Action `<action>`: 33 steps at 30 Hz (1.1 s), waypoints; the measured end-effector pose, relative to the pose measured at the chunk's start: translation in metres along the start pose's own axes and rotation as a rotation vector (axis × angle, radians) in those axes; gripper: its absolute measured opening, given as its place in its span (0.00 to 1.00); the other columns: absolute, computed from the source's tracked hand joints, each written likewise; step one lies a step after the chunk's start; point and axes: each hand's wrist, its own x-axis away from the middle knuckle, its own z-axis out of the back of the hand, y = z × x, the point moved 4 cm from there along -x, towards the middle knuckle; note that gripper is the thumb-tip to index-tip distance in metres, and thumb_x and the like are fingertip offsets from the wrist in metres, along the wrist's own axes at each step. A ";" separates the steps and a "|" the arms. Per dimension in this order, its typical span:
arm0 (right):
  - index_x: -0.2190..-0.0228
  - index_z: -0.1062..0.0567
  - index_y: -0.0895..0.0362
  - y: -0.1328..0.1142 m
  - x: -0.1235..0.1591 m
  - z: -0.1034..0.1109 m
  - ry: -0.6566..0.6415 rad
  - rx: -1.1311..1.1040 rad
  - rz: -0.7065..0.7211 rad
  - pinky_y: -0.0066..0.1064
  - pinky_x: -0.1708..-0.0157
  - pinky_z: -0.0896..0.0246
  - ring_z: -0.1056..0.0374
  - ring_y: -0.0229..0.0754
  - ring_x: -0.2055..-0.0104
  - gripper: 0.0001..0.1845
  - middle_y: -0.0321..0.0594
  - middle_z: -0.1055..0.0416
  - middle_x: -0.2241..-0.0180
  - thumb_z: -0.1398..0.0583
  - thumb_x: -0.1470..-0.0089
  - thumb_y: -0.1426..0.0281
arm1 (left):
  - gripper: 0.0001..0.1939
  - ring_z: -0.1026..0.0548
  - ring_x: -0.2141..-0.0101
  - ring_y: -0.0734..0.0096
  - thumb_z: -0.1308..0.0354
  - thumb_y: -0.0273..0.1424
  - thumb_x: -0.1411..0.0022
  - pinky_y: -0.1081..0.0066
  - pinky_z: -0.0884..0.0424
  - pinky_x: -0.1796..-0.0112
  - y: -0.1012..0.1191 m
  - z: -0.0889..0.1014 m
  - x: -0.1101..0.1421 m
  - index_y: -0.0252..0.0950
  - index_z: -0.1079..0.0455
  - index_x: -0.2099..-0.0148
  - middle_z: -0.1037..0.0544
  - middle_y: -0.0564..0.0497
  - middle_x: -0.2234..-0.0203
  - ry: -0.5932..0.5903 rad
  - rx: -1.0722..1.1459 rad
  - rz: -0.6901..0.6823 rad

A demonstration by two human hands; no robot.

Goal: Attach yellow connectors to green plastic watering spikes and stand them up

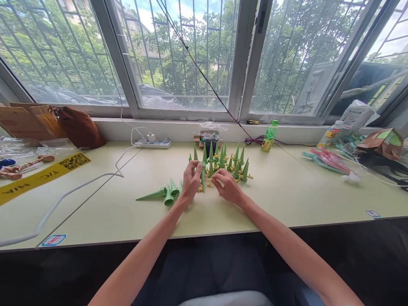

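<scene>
My left hand (191, 180) is closed around a green plastic spike (203, 176), its narrow tip pointing down toward the table. Just to the right, my right hand (228, 187) pinches a small yellow plastic piece (209, 181) close to the spike. More small yellow pieces (200, 188) lie on the table between and beneath the hands, partly hidden. Behind both hands stand several green spikes with yellow side pieces (236, 170), tips up. Several loose green cones (168, 198) are left of my left hand, one lying on its side.
A power strip (153, 144) with a white cable sits at the back left. Further right along the sill side stand a green bottle (269, 136) and bagged items (330, 160). A brown pouch (79, 127) rests at far left. The table's front edge (216, 235) runs below my forearms.
</scene>
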 end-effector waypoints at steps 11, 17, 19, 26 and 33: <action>0.69 0.31 0.56 0.013 -0.006 0.029 0.285 -0.044 -0.227 0.31 0.68 0.40 0.37 0.40 0.68 0.14 0.39 0.34 0.70 0.50 0.35 0.65 | 0.14 0.42 0.88 0.80 0.45 0.45 0.37 0.78 0.42 0.86 -0.004 -0.015 0.009 0.40 0.39 0.61 0.45 0.62 0.87 -0.103 -0.118 0.026; 0.70 0.31 0.56 0.010 -0.006 0.023 0.239 -0.059 -0.225 0.30 0.69 0.41 0.37 0.40 0.69 0.15 0.40 0.34 0.70 0.50 0.35 0.64 | 0.15 0.36 0.88 0.77 0.46 0.46 0.37 0.78 0.41 0.86 -0.011 -0.014 0.008 0.39 0.39 0.62 0.39 0.61 0.87 -0.087 -0.121 0.063; 0.69 0.31 0.57 0.011 -0.006 0.022 0.233 -0.066 -0.229 0.30 0.70 0.41 0.38 0.39 0.70 0.15 0.39 0.33 0.71 0.51 0.35 0.64 | 0.15 0.36 0.88 0.77 0.46 0.46 0.37 0.78 0.41 0.87 -0.012 -0.014 0.007 0.39 0.39 0.62 0.38 0.61 0.86 -0.089 -0.126 0.066; 0.68 0.31 0.56 0.013 -0.005 0.020 0.215 -0.114 -0.273 0.29 0.69 0.39 0.38 0.38 0.72 0.15 0.38 0.32 0.72 0.51 0.35 0.62 | 0.16 0.39 0.89 0.78 0.45 0.46 0.38 0.78 0.44 0.89 -0.015 -0.011 0.004 0.40 0.40 0.61 0.41 0.63 0.88 -0.069 -0.115 0.074; 0.68 0.31 0.56 0.013 -0.005 0.018 0.195 -0.136 -0.279 0.29 0.71 0.39 0.38 0.38 0.73 0.16 0.39 0.32 0.72 0.50 0.35 0.60 | 0.17 0.37 0.89 0.77 0.44 0.47 0.39 0.78 0.45 0.88 -0.016 -0.012 0.004 0.39 0.41 0.61 0.40 0.63 0.88 -0.094 -0.100 0.097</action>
